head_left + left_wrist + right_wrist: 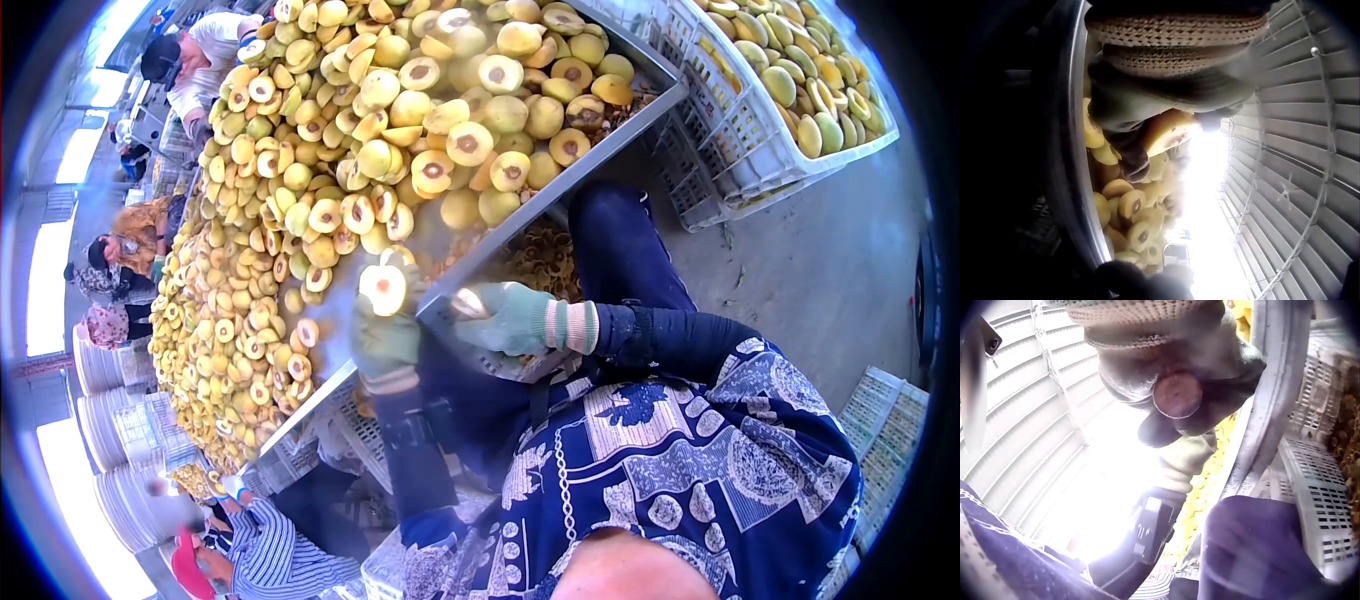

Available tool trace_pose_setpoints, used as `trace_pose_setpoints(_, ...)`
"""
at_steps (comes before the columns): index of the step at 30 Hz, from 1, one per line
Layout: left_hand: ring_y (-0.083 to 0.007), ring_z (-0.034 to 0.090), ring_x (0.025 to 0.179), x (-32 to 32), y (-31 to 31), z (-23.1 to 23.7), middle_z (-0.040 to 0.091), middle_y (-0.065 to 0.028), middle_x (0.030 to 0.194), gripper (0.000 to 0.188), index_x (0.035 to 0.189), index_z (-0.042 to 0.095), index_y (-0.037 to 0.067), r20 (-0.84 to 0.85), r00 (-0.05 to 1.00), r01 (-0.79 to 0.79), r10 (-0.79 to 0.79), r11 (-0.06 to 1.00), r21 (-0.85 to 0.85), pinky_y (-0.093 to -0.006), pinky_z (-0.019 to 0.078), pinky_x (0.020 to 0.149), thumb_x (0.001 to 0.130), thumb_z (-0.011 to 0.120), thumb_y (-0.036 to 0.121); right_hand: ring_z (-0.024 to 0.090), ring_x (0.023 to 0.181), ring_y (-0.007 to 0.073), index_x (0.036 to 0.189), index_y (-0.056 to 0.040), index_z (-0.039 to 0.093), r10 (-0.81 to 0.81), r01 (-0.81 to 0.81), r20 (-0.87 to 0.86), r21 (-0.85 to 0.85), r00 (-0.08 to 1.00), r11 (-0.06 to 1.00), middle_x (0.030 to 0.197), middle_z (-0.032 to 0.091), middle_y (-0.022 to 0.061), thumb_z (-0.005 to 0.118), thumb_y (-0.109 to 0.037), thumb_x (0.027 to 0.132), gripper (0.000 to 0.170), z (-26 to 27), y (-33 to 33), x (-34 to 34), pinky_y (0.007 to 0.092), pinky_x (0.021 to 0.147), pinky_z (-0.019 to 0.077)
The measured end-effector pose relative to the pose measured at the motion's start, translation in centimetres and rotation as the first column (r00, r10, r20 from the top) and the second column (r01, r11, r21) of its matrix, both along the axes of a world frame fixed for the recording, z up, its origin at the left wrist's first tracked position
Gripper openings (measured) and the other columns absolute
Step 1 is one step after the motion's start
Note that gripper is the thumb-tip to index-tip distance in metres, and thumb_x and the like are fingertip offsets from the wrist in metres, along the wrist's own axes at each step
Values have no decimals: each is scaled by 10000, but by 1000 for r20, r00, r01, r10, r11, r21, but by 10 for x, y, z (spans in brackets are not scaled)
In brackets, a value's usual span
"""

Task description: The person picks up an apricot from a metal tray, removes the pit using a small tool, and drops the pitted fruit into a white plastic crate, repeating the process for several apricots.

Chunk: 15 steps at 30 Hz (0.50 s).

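My left hand (385, 342), in a green glove, holds a yellow peach half (383, 288), its cut face brightly lit, just inside the metal rim of the sorting table (575, 195). In the left wrist view the fingers grip this peach half (1171, 130) above the fruit pile. My right hand (520, 322), also gloved, is beside it, close over the rim. Its fingers curl round a small round piece (1177, 395), reddish-brown with a thin pale rim in the right wrist view; I cannot tell whether it is a fruit half. Halved peaches (330, 150) heap the table.
White plastic crates (720, 120) filled with peach halves stand at the upper right. Below the table rim, between my knees, a container holds brown scraps (545, 260). Several people work along the far left, and one in a striped shirt (285, 545) sits at lower left.
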State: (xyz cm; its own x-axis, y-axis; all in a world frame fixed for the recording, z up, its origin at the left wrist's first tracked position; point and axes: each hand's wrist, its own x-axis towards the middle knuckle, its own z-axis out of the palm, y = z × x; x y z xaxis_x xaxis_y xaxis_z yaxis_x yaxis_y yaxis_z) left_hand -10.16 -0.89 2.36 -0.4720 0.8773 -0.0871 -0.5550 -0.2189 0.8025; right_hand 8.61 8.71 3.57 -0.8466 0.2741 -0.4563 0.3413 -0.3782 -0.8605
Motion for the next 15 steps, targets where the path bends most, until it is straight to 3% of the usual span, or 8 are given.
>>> trace_pose_setpoints(2,-345,500,1173,35,0,15,470,-223,1327,623,1360,387,2,-287,957,-89,40,983,-160,-458,427,979,899,539,392,587,535,132,995,-84,574,-47,62,-100,148,994,987,660,603,26,600,-303,838,271,5,-7,-4,313,509,495)
trace_pose_setpoints(3,-341,510,1151,40,-2,11,475,-217,1321,621,1378,372,10,30,999,43,-45,997,63,-456,424,978,922,493,415,640,634,214,1050,-82,561,46,-46,-15,19,999,999,717,636,83,590,-296,847,296,31,0,6,348,605,520)
trace_pose_setpoints(4,-341,510,1151,50,-1,13,475,-217,1321,621,1378,372,10,31,998,49,-51,996,69,-456,424,978,922,493,415,640,634,214,1050,-82,561,40,-40,-13,25,999,999,717,636,83,590,-296,847,296,20,-6,3,348,605,520)
trace_pose_setpoints(5,-340,510,1146,64,2,20,483,-215,1308,614,1372,380,13,37,999,-11,10,1000,26,-452,419,983,932,469,431,648,706,268,1074,-76,554,-32,65,-114,299,993,952,770,646,121,583,-287,850,310,-2,-14,-3,372,657,519)
trace_pose_setpoints(6,-338,511,1142,75,5,25,491,-213,1295,609,1366,387,15,38,997,-70,70,997,-17,-448,413,987,941,446,447,655,779,322,1098,-69,548,-73,189,-229,537,971,822,823,656,159,577,-278,853,324,-8,-17,-4,396,709,517)
trace_pose_setpoints(7,-323,545,1098,81,7,26,521,-207,1269,629,1364,397,29,30,994,-106,107,994,-27,-453,426,973,939,429,491,620,903,383,1122,-61,543,-39,152,-222,517,974,842,925,644,208,563,-273,858,339,-12,-16,-1,426,789,493)
trace_pose_setpoints(11,-324,551,1078,98,11,28,534,-212,1241,616,1355,402,28,-41,992,-122,122,993,-1,-447,431,966,945,424,487,627,886,373,1125,-62,546,-70,170,-199,546,978,820,928,647,209,561,-295,867,348,-11,-18,9,424,772,497)
trace_pose_setpoints(15,-306,565,1012,112,16,32,548,-208,1204,617,1339,405,27,-164,959,-237,229,971,-27,-426,454,918,947,420,503,623,891,374,1141,-48,532,-64,227,-283,593,957,772,944,645,209,545,-291,885,353,-19,-20,10,425,761,492)
